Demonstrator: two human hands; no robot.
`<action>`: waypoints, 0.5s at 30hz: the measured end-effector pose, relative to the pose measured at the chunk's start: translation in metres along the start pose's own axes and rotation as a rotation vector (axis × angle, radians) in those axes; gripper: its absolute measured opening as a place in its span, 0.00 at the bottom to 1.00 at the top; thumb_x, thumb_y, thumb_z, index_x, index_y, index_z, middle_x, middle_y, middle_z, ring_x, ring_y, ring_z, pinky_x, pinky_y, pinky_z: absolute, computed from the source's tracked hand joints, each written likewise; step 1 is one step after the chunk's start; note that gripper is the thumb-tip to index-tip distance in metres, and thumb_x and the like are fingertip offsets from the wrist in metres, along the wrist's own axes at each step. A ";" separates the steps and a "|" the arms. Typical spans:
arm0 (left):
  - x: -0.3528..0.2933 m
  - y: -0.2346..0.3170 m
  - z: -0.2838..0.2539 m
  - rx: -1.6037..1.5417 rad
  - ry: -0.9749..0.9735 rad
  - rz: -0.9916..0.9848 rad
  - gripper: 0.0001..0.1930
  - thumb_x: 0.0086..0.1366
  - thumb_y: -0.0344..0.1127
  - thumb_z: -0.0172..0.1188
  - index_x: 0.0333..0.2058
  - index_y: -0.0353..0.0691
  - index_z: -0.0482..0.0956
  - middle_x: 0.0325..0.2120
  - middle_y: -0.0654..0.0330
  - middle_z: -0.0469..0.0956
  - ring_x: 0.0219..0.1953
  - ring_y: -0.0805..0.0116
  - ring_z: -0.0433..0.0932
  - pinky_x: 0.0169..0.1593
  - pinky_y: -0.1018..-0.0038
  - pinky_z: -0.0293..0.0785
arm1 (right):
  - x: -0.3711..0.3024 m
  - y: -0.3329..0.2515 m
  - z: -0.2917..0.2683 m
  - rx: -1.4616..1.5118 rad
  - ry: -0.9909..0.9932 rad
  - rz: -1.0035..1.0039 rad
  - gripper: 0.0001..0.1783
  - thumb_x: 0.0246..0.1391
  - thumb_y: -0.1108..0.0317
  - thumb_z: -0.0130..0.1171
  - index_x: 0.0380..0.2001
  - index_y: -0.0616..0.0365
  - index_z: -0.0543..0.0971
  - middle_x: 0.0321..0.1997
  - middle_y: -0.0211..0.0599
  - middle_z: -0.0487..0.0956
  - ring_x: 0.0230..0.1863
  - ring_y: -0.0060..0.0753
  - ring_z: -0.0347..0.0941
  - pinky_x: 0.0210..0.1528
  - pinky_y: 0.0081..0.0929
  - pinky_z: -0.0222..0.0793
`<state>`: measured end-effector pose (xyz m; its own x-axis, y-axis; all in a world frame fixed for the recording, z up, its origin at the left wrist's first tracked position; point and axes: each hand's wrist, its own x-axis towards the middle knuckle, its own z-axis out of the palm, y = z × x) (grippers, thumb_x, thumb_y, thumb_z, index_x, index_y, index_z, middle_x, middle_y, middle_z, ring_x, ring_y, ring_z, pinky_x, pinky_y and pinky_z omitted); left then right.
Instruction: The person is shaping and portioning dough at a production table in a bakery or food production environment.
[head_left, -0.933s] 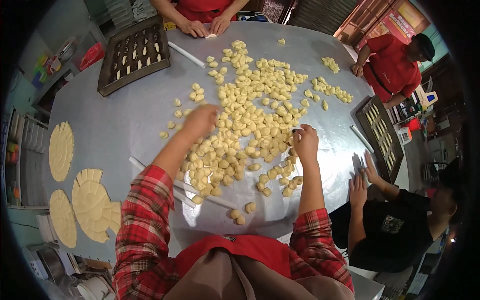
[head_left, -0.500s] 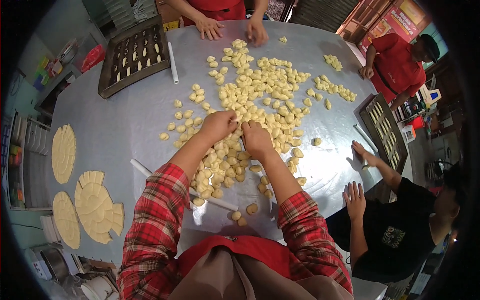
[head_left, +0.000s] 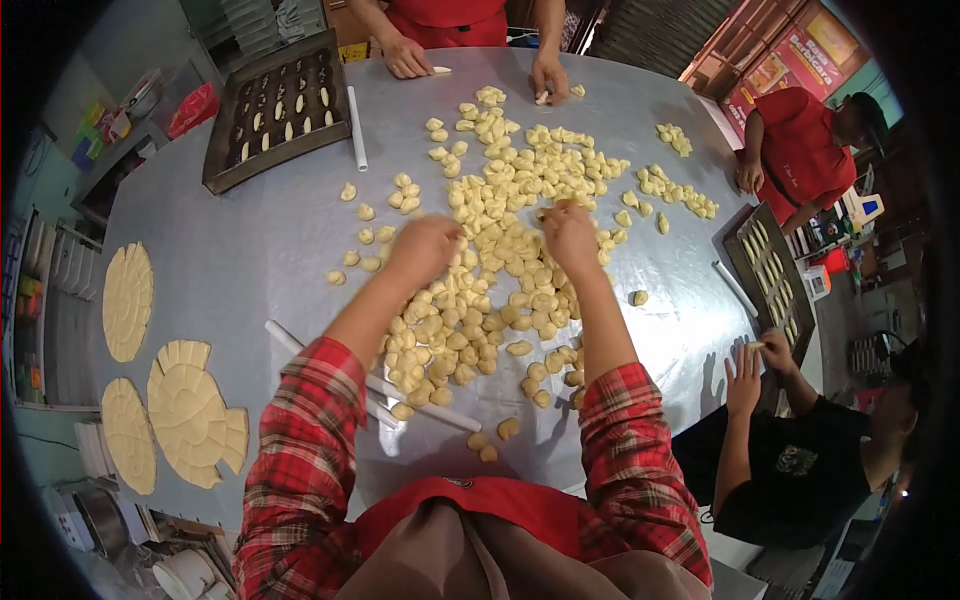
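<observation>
Pale yellow dough balls [head_left: 515, 235] lie in a large heap across the middle of the metal table [head_left: 660, 300]. My left hand [head_left: 427, 248] is over the heap's left side, its fingers curled in and anything inside them hidden. Farther right, my right hand [head_left: 572, 238] hangs over the heap with fingers bent down and together among the dough balls; I cannot make out what they grip. White rolling rods [head_left: 430, 402] lie near my left forearm, partly under it. Several loose dough balls [head_left: 508, 428] are scattered near the front edge.
Scored flat dough sheets [head_left: 195, 415] lie at the left. Dark baking trays of shaped dough stand at the back left [head_left: 278, 110] and right [head_left: 768, 262]. Co-workers stand at the far side and the right; one holds a small dough piece [head_left: 755, 346] near the right tray.
My hands, close together before, are now apart: the right moved right and farther away, the left slightly left. The far co-worker's hands spread apart. The co-worker in black raised both hands off the table.
</observation>
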<state>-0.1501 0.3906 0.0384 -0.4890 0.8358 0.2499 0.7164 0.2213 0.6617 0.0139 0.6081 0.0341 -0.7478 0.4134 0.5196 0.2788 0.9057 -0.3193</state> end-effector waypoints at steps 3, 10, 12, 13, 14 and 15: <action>-0.008 0.028 0.019 0.189 -0.198 -0.009 0.10 0.47 0.42 0.65 0.27 0.45 0.79 0.27 0.59 0.79 0.33 0.59 0.78 0.36 0.65 0.72 | 0.000 -0.069 0.010 -0.054 -0.499 0.145 0.16 0.50 0.59 0.57 0.41 0.55 0.77 0.38 0.45 0.78 0.41 0.49 0.75 0.41 0.43 0.71; -0.002 0.039 0.054 0.355 -0.196 -0.008 0.11 0.49 0.41 0.64 0.30 0.44 0.79 0.27 0.58 0.79 0.34 0.57 0.79 0.38 0.63 0.73 | -0.015 -0.023 0.021 0.458 -0.407 0.468 0.16 0.55 0.63 0.54 0.45 0.57 0.73 0.32 0.38 0.78 0.32 0.36 0.75 0.31 0.32 0.70; -0.005 0.033 0.046 0.240 -0.227 -0.088 0.11 0.53 0.40 0.62 0.33 0.43 0.79 0.28 0.57 0.80 0.33 0.59 0.79 0.38 0.65 0.74 | -0.022 -0.007 -0.001 0.993 -0.205 0.761 0.14 0.58 0.65 0.52 0.45 0.59 0.73 0.29 0.30 0.75 0.27 0.26 0.71 0.28 0.22 0.67; -0.011 0.029 0.041 0.242 -0.228 -0.096 0.11 0.53 0.40 0.62 0.33 0.43 0.79 0.28 0.57 0.80 0.33 0.59 0.79 0.38 0.65 0.74 | -0.027 -0.006 -0.018 1.134 -0.064 0.796 0.13 0.60 0.66 0.51 0.44 0.60 0.74 0.28 0.27 0.74 0.26 0.22 0.68 0.28 0.18 0.65; -0.012 0.035 0.037 0.044 -0.138 -0.158 0.10 0.54 0.39 0.61 0.34 0.43 0.79 0.28 0.57 0.80 0.32 0.62 0.79 0.37 0.67 0.74 | -0.037 0.010 -0.038 0.900 -0.101 0.713 0.12 0.59 0.67 0.51 0.42 0.60 0.75 0.30 0.30 0.75 0.27 0.26 0.70 0.30 0.21 0.66; -0.013 0.039 0.031 -0.148 -0.047 -0.226 0.10 0.55 0.37 0.61 0.36 0.42 0.80 0.27 0.58 0.79 0.31 0.65 0.78 0.36 0.70 0.74 | -0.047 0.024 -0.056 0.674 -0.141 0.626 0.11 0.58 0.68 0.50 0.40 0.61 0.76 0.31 0.34 0.76 0.29 0.31 0.72 0.32 0.25 0.68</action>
<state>-0.1003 0.4039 0.0388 -0.6020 0.7967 0.0536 0.5098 0.3319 0.7937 0.0894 0.6161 0.0460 -0.6579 0.7530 0.0107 0.2797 0.2575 -0.9249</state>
